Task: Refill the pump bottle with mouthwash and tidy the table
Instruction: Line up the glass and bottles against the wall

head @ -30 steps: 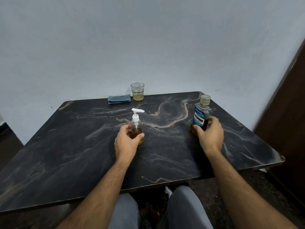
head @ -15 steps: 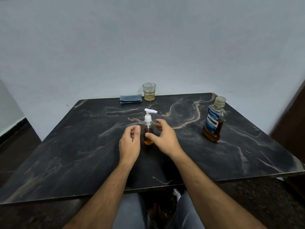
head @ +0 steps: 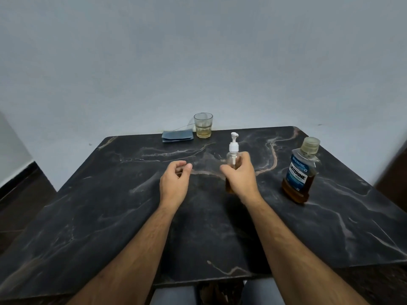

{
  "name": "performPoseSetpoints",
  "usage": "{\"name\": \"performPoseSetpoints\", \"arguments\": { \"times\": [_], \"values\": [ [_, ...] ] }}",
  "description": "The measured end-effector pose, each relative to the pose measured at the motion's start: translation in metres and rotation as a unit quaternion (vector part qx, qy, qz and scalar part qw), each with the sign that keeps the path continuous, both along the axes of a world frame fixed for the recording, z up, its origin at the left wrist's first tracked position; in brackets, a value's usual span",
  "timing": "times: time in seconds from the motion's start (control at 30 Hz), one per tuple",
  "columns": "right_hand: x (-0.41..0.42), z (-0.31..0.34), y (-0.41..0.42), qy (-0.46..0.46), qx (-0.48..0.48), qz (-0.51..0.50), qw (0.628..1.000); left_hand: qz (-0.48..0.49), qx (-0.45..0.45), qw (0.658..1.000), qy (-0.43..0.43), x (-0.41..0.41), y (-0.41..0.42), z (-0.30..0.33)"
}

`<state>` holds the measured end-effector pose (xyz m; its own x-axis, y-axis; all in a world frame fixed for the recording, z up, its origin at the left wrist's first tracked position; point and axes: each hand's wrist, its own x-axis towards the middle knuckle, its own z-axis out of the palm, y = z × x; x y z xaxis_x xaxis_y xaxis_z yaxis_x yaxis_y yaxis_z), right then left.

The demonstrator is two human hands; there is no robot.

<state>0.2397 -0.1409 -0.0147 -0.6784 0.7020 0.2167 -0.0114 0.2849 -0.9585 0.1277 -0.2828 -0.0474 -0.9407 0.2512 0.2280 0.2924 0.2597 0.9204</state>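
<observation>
A small clear pump bottle (head: 233, 154) with a white pump head holds a little amber liquid and stands upright near the table's middle. My right hand (head: 242, 176) is wrapped around its body. My left hand (head: 175, 182) hovers to the left of it, fingers loosely curled, holding nothing. The mouthwash bottle (head: 300, 172), blue-labelled with a clear cap and amber liquid in its lower part, stands alone at the right, untouched.
The dark marble table (head: 110, 216) fills the view. At its far edge stand a glass (head: 203, 128) with some pale yellow liquid and a folded blue cloth (head: 177, 136). A pale wall is behind; my knees show below the near edge.
My right hand let go of the mouthwash bottle and came over to grip the pump bottle. My left hand released the pump bottle and drew back to the left.
</observation>
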Motion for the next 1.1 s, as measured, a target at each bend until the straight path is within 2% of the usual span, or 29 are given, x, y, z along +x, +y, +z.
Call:
{"name": "performPoseSetpoints", "arguments": {
  "times": [0.07, 0.2, 0.43, 0.8, 1.1],
  "values": [
    [-0.004, 0.001, 0.017, 0.018, -0.033, 0.022, 0.999, -0.006, -0.003, 1.0, -0.007, -0.015, 0.014, 0.006],
    [-0.018, 0.0, 0.045, 0.026, -0.034, 0.012, 0.999, -0.017, -0.015, 1.0, -0.02, -0.05, 0.055, 0.023],
    [-0.046, -0.024, 0.078, 0.05, -0.124, 0.032, 0.99, -0.032, -0.013, 0.998, -0.049, -0.115, 0.135, 0.032],
    [-0.058, -0.039, 0.078, 0.063, -0.081, 0.013, 0.995, 0.031, 0.014, 0.998, -0.056, -0.199, 0.224, 0.022],
    [-0.061, -0.042, 0.079, 0.041, -0.063, -0.004, 0.997, 0.034, 0.034, 0.997, -0.06, -0.199, 0.22, 0.012]
  ]
}}
